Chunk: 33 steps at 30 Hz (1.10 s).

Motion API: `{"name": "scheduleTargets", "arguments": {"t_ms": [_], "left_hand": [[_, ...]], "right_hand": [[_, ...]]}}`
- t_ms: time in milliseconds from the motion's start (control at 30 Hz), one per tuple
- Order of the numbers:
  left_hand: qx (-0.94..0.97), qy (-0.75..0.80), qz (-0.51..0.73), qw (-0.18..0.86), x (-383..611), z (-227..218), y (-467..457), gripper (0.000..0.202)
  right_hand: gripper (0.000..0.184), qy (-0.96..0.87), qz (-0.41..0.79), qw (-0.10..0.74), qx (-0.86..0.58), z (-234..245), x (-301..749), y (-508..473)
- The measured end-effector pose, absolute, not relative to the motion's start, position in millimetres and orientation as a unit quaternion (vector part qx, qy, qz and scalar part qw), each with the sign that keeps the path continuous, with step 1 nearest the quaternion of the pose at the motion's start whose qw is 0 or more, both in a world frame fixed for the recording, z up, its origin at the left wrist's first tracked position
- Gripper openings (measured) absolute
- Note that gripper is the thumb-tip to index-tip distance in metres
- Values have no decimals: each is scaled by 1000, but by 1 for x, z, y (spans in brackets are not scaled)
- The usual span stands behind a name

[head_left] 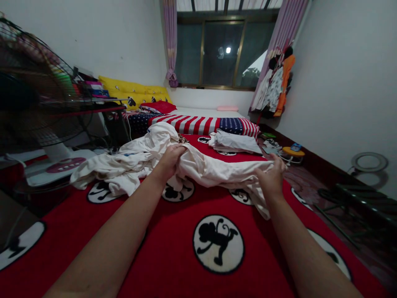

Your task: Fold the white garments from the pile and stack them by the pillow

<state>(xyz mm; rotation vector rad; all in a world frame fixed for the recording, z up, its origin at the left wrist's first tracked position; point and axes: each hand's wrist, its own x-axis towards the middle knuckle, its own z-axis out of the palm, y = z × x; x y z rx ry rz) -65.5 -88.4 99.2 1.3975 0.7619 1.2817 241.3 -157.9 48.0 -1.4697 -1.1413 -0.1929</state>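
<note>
One white garment (217, 167) is held lengthwise between two hands, above a red blanket (173, 252). Left hand (171, 160): fingers closed on the fabric, pinching a bunched section at the garment's left part. Right hand (273, 178): thumb and fingers pinching the garment's right end. The span between the hands runs roughly level, with loose folds; a narrow flap hangs below the right end, in front of the right hand's wrist.

To the left of the left hand, a crumpled heap of white fabric (124, 165) lies on the blanket. Whether the heap and the held garment are one piece cannot be told. A small brown patterned cloth (182, 139) shows just behind the left hand. Beyond the held span, a folded stack of pale clothes (235, 142) lies flat near the blanket's far edge.

The blanket carries round white medallions with black monkey figures; one complete medallion (233, 249) is located between the forearms.

Outer area: an electric fan (37, 95) stands at the left, its cage blurred. At the far end, a bed has a stars-and-stripes bedspread (186, 123), a red pillow (159, 106) and a yellow backrest (136, 90). A window (223, 54) is behind it. At the right, clothes (276, 89) hang beside the curtain, and a round orange-topped stool (291, 152) supports a blue object (296, 147).
</note>
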Motion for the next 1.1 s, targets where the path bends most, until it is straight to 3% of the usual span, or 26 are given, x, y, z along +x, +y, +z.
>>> {"name": "scheduleTargets", "arguments": {"t_ms": [100, 200, 233, 333, 400, 500, 567, 633, 733, 833, 900, 1000, 1100], "left_hand": [[589, 311, 516, 539, -56, 107, -103, 17], [608, 292, 499, 544, -49, 115, -115, 19], [617, 284, 491, 546, -48, 116, -117, 20], [643, 285, 493, 512, -50, 115, -115, 25], [687, 301, 487, 447, -54, 107, -107, 30], [805, 332, 365, 330, -62, 86, -91, 65], [868, 358, 224, 261, -65, 69, -84, 100], [891, 393, 121, 193, -66, 54, -80, 117], [875, 453, 113, 126, -62, 38, -80, 108], [854, 478, 165, 118, -56, 33, -81, 83], [854, 472, 175, 134, -55, 36, -82, 59], [861, 444, 162, 189, -62, 50, -82, 25], [844, 365, 202, 337, -84, 72, -82, 32]], "right_hand": [[43, -653, -67, 484, -578, 53, 210, -168], [53, -769, -8, 357, -531, 55, 186, -173], [48, -776, -18, 324, -541, 54, 184, -172], [19, -718, -95, 322, -609, 47, 192, -165], [26, -647, -120, 370, -655, 43, 206, -160], [37, -532, -100, 402, -739, 40, 226, -159], [39, -481, -75, 386, -783, 41, 236, -160], [41, -485, -40, 363, -795, 42, 242, -161], [44, -560, 8, 353, -750, 39, 245, -159], [48, -648, 2, 335, -683, 33, 241, -158], [39, -672, -19, 303, -675, 32, 237, -159], [30, -648, -8, 293, -703, 40, 232, -161], [36, -599, 146, 391, -683, 60, 230, -169]]}}
